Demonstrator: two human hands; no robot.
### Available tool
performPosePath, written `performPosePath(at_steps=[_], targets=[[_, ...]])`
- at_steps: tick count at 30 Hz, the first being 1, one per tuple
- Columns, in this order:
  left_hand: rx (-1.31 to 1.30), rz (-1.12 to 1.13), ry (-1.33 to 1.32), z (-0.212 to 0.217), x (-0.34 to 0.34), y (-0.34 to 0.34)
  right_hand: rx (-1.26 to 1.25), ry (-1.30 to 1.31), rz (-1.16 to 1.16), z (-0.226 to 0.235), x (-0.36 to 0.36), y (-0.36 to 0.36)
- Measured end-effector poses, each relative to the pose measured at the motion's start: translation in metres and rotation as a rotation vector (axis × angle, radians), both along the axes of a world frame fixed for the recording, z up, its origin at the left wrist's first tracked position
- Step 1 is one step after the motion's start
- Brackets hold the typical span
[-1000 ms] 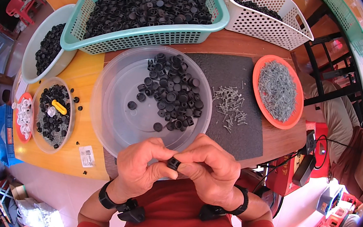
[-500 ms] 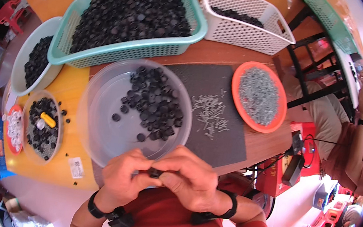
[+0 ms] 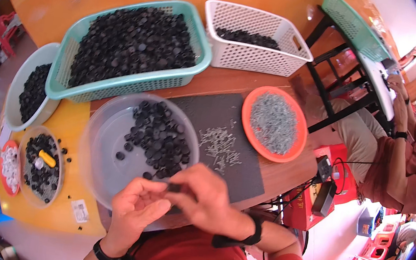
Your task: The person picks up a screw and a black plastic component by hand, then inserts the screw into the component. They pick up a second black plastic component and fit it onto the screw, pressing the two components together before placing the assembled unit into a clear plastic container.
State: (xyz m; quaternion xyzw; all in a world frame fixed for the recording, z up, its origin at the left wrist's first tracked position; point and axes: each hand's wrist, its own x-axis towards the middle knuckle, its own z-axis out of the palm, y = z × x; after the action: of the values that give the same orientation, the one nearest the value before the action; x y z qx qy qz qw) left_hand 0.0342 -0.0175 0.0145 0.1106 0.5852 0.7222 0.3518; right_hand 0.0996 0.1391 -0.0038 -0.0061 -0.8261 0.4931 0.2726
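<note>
While pinched between both hands, left (image 3: 135, 210) and right (image 3: 206, 200), small black cap (image 3: 174, 187) sits above clear bowl's (image 3: 106, 132) near rim. Likely mid-assembly; probably calls next for a metal pin (image 3: 219, 146) from dark mat (image 3: 229, 128).

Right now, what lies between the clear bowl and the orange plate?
In the head view, a dark mat with a scatter of small metal pins lies between the clear bowl and orange plate.
</note>
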Motion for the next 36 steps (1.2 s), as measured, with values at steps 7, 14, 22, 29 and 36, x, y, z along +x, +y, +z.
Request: performPosePath(at_steps=[7, 14, 22, 29, 36], targets=[[-0.131, 0.184, 0.264, -0.011, -0.024, -0.024, -0.236, -0.288, -0.203, 0.018, -0.009, 0.076], [-0.286, 0.072, 0.444, -0.021, -0.039, -0.032, 0.016, -0.164, -0.387, 0.052, -0.072, 0.163], [-0.491, -0.117, 0.984, -0.012, -0.061, -0.002, 0.551, -0.185, -0.567, 0.055, -0.148, 0.265], [-0.579, -0.189, 1.260, -0.022, -0.059, 0.022, 0.724, -0.055, -0.602, 0.049, -0.137, 0.251], [-0.632, -0.213, 1.392, -0.023, -0.059, 0.027, 0.311, -0.157, -0.171, 0.032, -0.045, 0.149]])
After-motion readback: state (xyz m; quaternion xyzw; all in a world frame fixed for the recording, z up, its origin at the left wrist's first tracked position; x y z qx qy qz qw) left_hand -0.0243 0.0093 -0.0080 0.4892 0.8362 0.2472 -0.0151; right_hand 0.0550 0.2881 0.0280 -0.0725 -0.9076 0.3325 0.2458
